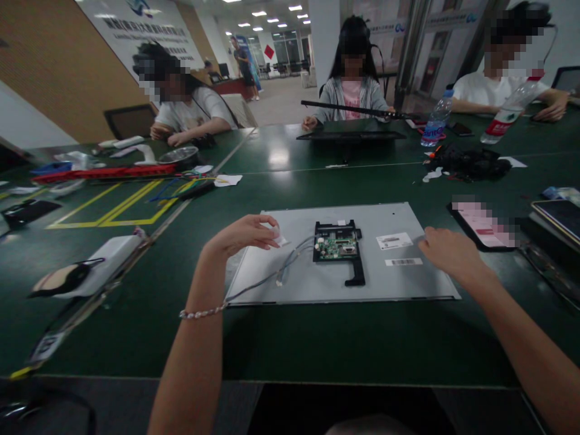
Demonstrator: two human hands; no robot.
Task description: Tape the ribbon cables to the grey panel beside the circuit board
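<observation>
A grey metal panel [399,278] lies flat on the green table [290,338] in front of me. A green circuit board in a black frame [338,246] sits on its middle, and grey cables [281,269] run from it to the panel's left edge. My left hand [242,235] hovers over the panel's upper left part, with its fingers pinched on a small white piece [277,237]. At the panel's right edge my right hand [448,252] rests palm down; its fingers are loosely curled and hold nothing. Two white labels [394,241] are stuck beside it.
A phone [483,223] and a tablet [559,217] lie to the right. To the left are a white device [104,260] and yellow floor-tape markings [118,208]. Three people sit across the table, with a black monitor panel [351,136], bottles [435,121] and tangled black cables [473,163].
</observation>
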